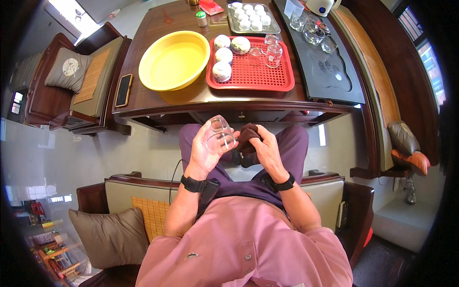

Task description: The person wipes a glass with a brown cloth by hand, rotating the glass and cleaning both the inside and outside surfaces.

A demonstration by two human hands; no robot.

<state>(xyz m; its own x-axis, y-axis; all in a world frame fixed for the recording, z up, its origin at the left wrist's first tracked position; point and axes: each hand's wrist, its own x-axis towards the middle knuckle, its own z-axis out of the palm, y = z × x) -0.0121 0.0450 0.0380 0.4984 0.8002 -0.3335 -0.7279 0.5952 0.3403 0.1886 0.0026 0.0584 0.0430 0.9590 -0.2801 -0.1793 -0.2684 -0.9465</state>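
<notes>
My left hand (206, 147) holds a clear glass cup (219, 138) tilted above my lap, its wide rim towards me. Bunched in my right hand (267, 149) is a dark brown cloth (248, 138), just to the right of the cup. Beyond my hands, a red perforated tray (247, 80) lies on the wooden table (172, 98). Several white patterned cups (222, 71) stand along the tray's left and back part. A few clear glasses (274, 55) stand at its right. Left of the tray is a yellow basin (174, 61), which seems to hold water.
A metal tray (235, 28) of white cups (251, 16) sits at the back. On the right, a black tea tray (333, 79) carries a glass teapot (314, 34) and an electric kettle (321, 7). A phone (123, 90) lies near the table's left edge; a green-capped jar (201, 19) stands behind the basin.
</notes>
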